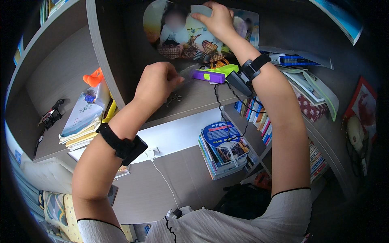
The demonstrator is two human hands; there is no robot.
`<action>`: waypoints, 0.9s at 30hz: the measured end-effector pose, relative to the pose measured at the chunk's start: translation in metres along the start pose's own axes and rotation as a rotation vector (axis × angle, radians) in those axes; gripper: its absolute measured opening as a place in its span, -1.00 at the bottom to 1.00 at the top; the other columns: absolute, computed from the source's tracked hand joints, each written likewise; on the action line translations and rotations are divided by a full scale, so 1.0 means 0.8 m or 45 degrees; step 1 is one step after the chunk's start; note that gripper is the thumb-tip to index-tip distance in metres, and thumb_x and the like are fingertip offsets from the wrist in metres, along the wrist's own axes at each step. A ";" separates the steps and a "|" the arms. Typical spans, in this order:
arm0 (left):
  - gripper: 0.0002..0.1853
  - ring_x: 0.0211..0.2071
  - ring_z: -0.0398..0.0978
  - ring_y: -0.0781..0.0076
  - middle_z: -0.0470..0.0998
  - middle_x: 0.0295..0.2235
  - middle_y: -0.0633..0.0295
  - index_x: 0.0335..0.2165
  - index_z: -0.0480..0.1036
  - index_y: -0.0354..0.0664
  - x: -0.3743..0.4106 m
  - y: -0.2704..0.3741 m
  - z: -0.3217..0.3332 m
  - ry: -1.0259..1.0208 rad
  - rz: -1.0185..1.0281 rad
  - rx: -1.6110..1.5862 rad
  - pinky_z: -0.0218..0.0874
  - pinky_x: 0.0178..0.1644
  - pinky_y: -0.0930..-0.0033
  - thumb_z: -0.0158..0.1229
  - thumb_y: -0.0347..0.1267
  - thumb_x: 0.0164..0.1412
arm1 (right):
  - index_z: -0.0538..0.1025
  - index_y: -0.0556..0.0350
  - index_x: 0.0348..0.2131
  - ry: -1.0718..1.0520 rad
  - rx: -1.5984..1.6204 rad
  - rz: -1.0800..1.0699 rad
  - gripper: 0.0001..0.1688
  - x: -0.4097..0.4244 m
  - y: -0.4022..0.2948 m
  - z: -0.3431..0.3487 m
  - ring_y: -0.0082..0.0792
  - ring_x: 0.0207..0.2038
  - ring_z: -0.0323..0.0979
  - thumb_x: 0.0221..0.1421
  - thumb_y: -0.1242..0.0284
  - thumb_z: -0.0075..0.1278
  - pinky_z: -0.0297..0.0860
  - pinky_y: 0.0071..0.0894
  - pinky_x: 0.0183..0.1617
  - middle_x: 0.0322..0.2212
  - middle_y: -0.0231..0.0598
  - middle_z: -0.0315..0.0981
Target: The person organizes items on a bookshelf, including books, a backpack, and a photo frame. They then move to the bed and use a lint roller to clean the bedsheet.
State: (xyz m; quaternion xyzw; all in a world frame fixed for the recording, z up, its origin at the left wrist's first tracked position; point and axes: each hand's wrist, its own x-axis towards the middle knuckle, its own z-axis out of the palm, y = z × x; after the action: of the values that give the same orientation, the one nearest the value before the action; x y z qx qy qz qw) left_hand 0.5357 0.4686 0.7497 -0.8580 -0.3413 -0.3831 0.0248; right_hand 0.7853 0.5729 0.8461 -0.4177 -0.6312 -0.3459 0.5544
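My right hand [217, 21] grips the upper edge of a rounded, glossy photo panel [197, 45] at the back of the shelf compartment, thumb in front. Further rounded pictures overlap there; how many pieces I hold is unclear. Lower and to the left, my left hand [158, 80] is held over the shelf board [194, 95], fingers curled and thumb near the index finger. Whether anything thin lies between them cannot be seen. To its right sits a purple and lime-green plastic object [212, 76], beside an orange openwork item [219, 63]. Small metal pieces [175, 98] lie below my left hand.
Papers and notebooks [88, 112] fill the left compartment, near an orange toy [93, 77]. Black cords [217, 97] hang over the shelf edge. Below stands a book stack [223, 164] with a blue round fan [221, 133] on top. A white cable [165, 179] runs from a wall plug.
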 end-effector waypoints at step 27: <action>-0.76 -0.38 0.58 0.10 0.61 -0.46 0.01 -0.47 0.62 -0.26 0.068 -0.031 0.041 -0.207 -0.140 0.243 0.39 -0.23 0.19 0.36 -0.32 -0.15 | 0.57 0.13 -0.18 0.069 -0.059 0.192 -0.44 0.010 -0.084 -0.046 0.04 -0.12 0.44 -0.13 0.16 0.27 0.19 -0.12 0.05 -0.25 0.04 0.56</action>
State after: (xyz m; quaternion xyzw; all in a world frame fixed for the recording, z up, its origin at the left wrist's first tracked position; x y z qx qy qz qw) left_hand 0.5677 0.5282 0.7577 -0.8599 -0.4236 -0.2790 0.0574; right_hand 0.7389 0.5131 0.8611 -0.4672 -0.5746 -0.3287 0.5861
